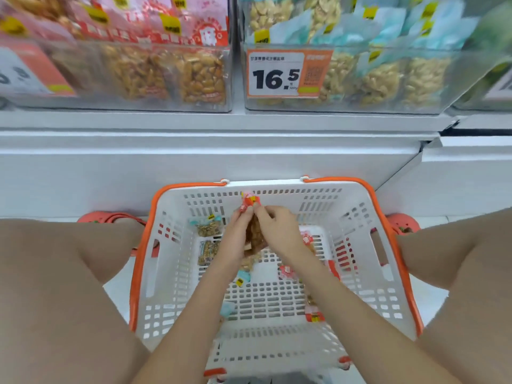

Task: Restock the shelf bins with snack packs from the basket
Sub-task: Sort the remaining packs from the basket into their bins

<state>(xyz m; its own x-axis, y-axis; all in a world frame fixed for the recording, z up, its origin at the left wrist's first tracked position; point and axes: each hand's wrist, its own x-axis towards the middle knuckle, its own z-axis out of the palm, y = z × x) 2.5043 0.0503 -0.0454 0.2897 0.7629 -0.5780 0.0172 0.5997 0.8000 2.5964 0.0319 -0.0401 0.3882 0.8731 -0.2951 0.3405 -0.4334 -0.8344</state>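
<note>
Over the basket's [277,339] far edge, the left hand [238,239] and right hand [279,231] are both pinching a red-topped snack pack [250,202]. The right bin's [360,106] price label [288,73] is displaying "16.5".

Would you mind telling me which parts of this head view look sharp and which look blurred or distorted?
Head view: the orange-rimmed white plastic basket and both hands read fairly sharp; the clear shelf bins smear toward the upper corners; wide-angle distortion bows the white shelf edge; lighting is even, without harsh shadows.
</note>
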